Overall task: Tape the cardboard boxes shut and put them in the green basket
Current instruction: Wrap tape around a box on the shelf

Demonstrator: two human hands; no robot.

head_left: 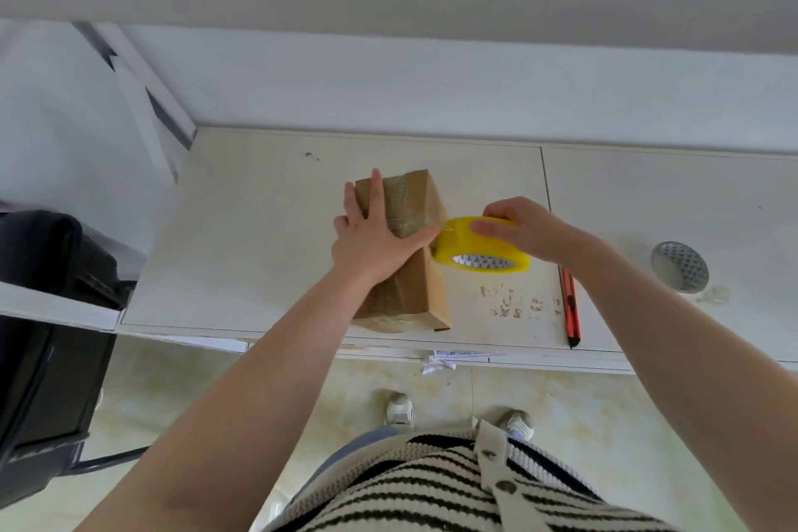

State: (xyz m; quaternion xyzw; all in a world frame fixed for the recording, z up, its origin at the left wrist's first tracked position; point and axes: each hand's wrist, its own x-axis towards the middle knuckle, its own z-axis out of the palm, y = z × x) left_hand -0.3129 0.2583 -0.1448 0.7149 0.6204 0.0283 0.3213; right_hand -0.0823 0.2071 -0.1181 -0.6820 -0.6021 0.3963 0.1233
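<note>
Fingers (376,190) of the left hand (375,235) lie straight and spread flat on top of the cardboard box (403,255), pressing it down, with the thumb stretched out to the right along a strip of clear tape that crosses the box top. Over on the right, the right hand (520,229) grips the yellow tape roll (481,245): its fingers curl over the far rim and the thumb lies across the top of the roll. That roll hangs just beside the box's right edge, tilted so its open core faces the near side, and a short length of tape runs from it to the box near the left thumb.

Long and brown, the box rests on the white table (267,238) with one end toward the wall and the other close to the near edge. Shiny tape shows on its top and near end.

A red and black utility knife (570,307) lies on the table to the right of the box, near the front edge and under the right forearm. Farther right sits a small patterned bowl (680,266). Something black and bulky (52,315) stands to the left of the table. Down below, a striped knit top and two pale shoes (400,409) show against the tiled floor.
</note>
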